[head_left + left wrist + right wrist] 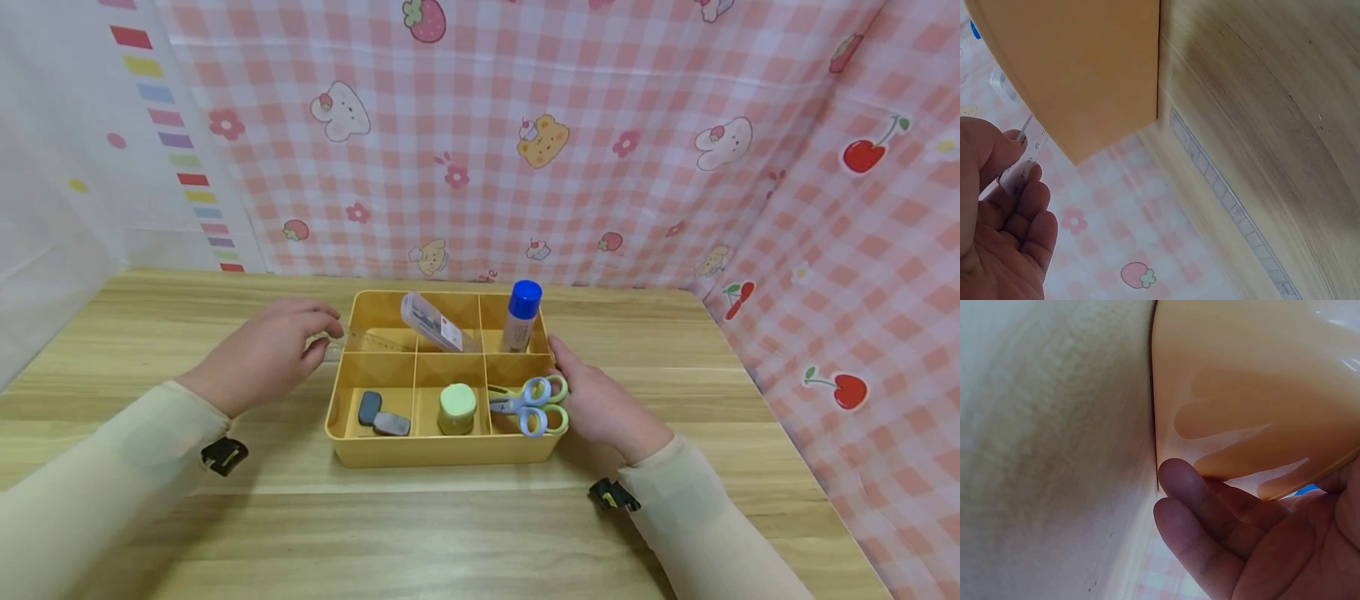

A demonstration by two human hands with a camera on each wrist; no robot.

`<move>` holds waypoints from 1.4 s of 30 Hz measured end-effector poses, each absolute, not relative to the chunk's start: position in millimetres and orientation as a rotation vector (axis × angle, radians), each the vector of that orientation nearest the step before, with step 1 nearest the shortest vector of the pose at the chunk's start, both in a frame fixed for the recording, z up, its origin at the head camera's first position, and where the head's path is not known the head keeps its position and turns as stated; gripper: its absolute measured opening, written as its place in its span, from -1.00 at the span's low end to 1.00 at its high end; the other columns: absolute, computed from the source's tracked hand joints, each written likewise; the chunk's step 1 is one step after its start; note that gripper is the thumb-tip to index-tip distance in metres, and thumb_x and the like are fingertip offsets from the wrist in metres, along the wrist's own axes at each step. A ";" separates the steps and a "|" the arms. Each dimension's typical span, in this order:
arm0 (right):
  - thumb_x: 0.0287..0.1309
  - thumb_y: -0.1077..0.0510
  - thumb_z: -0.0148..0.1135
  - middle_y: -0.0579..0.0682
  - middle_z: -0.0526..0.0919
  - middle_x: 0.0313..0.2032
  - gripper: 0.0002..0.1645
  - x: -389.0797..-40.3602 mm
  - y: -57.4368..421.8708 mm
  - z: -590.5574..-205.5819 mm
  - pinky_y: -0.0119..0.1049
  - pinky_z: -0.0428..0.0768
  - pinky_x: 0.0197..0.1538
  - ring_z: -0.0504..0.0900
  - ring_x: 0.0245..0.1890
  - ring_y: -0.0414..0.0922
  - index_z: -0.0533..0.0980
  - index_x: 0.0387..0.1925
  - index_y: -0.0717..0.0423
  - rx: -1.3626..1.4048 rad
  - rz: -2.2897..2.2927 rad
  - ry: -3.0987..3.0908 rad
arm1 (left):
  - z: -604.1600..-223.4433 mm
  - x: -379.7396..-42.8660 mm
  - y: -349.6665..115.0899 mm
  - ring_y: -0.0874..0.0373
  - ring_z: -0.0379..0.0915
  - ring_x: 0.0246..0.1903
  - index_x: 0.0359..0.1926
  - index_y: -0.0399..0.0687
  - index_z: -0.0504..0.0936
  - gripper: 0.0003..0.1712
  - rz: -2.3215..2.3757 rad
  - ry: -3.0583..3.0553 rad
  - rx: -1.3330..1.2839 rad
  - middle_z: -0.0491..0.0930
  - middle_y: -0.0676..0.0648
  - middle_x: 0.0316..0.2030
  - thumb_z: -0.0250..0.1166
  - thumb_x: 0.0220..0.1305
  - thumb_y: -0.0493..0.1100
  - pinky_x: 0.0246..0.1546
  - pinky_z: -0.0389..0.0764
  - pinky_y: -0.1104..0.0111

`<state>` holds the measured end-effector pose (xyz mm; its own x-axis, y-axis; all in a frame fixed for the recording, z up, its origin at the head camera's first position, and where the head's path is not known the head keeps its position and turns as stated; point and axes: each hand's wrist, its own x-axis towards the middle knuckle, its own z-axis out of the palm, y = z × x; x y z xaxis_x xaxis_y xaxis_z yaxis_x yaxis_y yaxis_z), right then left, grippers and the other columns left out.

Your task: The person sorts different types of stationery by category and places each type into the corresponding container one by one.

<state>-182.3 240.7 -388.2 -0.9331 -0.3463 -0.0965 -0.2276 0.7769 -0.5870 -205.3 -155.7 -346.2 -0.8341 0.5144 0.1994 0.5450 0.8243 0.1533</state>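
Note:
My left hand pinches the end of a clear ruler between thumb and fingertips. The ruler's other end reaches into the wide back compartment of a yellow divided organizer box. In the left wrist view, another clear ruler lies on the table beside the box. On the box's far side, my right hand rests against the outer right wall, its fingers loosely bent, fingertips low near the table in the right wrist view. Scissors with blue and green handles poke over the rim by this hand.
A clear plastic case leans in the back compartment. The blue-capped glue stick stands back right. In front sit dark grey block-like pieces and a small green-lidded jar. A pink checked cloth hangs behind the wooden table.

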 end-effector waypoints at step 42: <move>0.43 -0.08 -0.23 0.12 0.37 0.22 -0.29 -182.6 240.8 -388.1 0.08 0.29 0.20 0.34 0.14 0.00 -0.19 0.46 -0.03 -0.441 -0.857 2.780 | -352.3 -211.6 -178.0 -0.04 0.12 0.22 0.38 -0.01 0.16 -0.27 -0.424 -2.907 -0.809 0.24 -0.12 0.29 0.19 0.21 -0.09 0.14 0.28 -0.09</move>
<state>-182.6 240.8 -388.1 -0.9358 -0.3379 -0.1008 -0.2224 0.7874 -0.5749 -211.6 -178.0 -352.3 -0.8549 0.4923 0.1639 0.5186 0.8208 0.2397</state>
